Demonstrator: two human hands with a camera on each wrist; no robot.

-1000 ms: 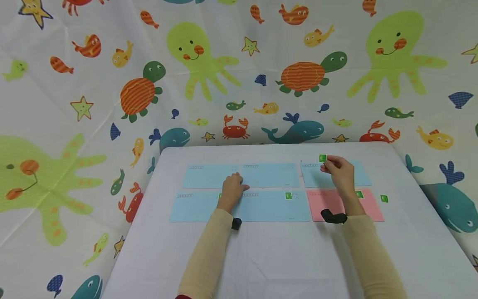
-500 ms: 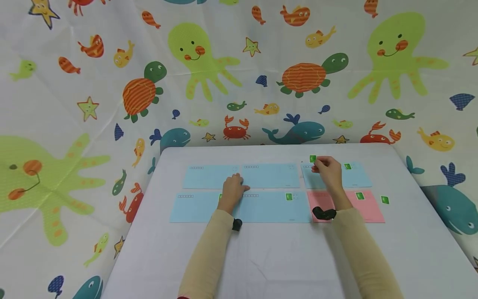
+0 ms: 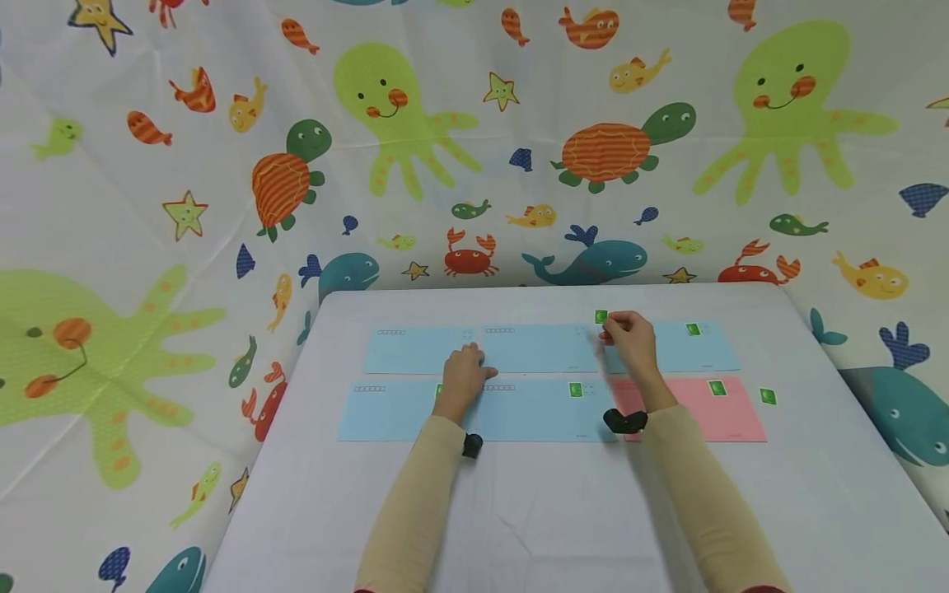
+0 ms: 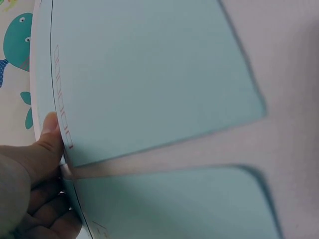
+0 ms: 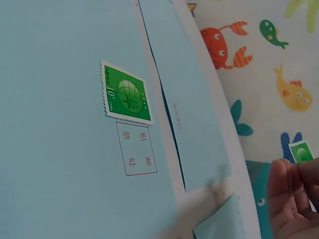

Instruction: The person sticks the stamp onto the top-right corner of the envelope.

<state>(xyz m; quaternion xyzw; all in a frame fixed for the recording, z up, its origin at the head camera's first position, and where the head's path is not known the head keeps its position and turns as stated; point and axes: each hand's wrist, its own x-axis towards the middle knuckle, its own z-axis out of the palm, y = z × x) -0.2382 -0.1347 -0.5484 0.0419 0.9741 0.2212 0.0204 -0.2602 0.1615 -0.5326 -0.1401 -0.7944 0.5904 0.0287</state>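
My right hand [image 3: 632, 350] pinches a small green postage stamp [image 3: 601, 316] between thumb and fingertips. It is above the left end of the upper right blue envelope [image 3: 667, 358]. In the right wrist view, the held stamp [image 5: 301, 152] sticks up from the fingertips. My left hand [image 3: 461, 383] rests where the blue envelopes meet, thumb pointing right, touching the upper left [image 3: 408, 354] and upper middle [image 3: 537, 350] ones. In the left wrist view, the left hand's thumb [image 4: 50, 132] lies at an envelope's edge; its other fingers bend below.
Below lie a lower left blue envelope [image 3: 385, 416], a lower middle one [image 3: 541, 420] and a pink envelope [image 3: 730, 420]. Stamps lie on several envelopes, one beside a printed square [image 5: 137, 149]. A loose stamp [image 3: 768, 397] sits right of the pink envelope on the white table [image 3: 549, 527].
My right hand has moved left with the stamp, uncovering the stamp on the upper right envelope. The left hand stays where it was.
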